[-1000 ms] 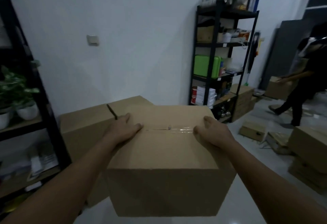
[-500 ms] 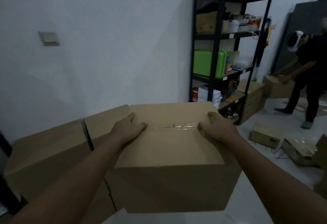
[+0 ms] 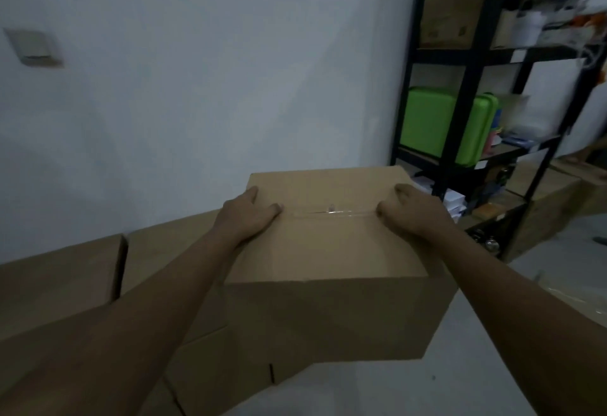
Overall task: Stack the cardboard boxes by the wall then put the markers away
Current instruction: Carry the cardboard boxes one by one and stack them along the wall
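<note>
Two bare forearms, no sleeves, left hand (image 3: 247, 215), right hand (image 3: 414, 212), no rings

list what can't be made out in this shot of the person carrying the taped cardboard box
Head view only:
- Fingertips of left hand and right hand: curled over the sides of the taped brown cardboard box.
- Underside of that box: faces away.
- Brown cardboard boxes by the wall: partly covered by the forearms.
- Black metal shelf contents: blurred, dim.
- Markers: none visible.

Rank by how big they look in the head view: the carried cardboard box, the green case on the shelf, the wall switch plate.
1. Carried cardboard box, though nearness to the camera inflates it.
2. Green case.
3. Wall switch plate, clearly smallest.
</note>
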